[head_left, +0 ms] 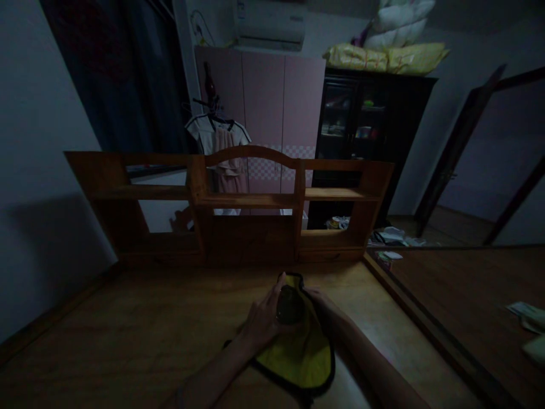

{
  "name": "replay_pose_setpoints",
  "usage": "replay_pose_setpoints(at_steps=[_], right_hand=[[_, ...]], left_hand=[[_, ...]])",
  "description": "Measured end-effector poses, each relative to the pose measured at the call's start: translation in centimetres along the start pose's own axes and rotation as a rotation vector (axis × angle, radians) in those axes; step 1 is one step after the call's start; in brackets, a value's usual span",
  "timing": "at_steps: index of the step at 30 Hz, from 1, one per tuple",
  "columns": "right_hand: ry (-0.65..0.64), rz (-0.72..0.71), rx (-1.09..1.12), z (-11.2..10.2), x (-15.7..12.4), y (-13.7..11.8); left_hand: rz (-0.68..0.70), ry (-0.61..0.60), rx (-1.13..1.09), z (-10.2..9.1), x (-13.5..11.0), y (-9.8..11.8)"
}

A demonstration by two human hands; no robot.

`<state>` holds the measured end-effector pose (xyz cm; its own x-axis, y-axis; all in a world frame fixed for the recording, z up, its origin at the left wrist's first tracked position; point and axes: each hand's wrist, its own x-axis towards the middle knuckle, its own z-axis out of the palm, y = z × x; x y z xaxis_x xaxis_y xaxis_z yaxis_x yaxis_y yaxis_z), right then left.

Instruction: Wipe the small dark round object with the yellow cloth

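Observation:
A yellow cloth [300, 360] with black edging is spread over the wooden desk top in front of me. A dark, round, shiny object [290, 307] rests against the cloth; it looks like a jar or cup, but the dim light hides its kind. My left hand [264, 315] is curled around the left side of this round object. On the other side, my right hand [324, 304] grips the cloth's upper right edge, close to the round object. The fingertips of my right hand are partly hidden by the cloth.
A wooden shelf unit [251, 200] stands along the desk's far edge. A raised wooden rim [426, 318] runs down the right side, with papers [528, 312] on the brown surface beyond. Behind stand a pink wardrobe [261, 102] and a dark cabinet [395, 125].

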<state>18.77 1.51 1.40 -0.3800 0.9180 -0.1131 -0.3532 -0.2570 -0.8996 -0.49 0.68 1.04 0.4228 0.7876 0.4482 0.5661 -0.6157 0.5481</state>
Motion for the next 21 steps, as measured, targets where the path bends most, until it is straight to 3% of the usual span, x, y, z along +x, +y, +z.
replay_pose_setpoints(at_steps=[10,15,21], right_hand=[[-0.024,-0.038,0.030,0.1,-0.2,-0.6],[-0.130,-0.085,-0.089,-0.6,0.3,-0.9],[-0.151,-0.085,-0.240,-1.3,0.5,-1.1]], left_hand=[[-0.007,-0.072,-0.021,0.2,0.5,-0.3],[0.030,-0.093,0.025,0.6,0.8,-0.7],[0.022,-0.125,0.081,1.2,0.9,-1.5]])
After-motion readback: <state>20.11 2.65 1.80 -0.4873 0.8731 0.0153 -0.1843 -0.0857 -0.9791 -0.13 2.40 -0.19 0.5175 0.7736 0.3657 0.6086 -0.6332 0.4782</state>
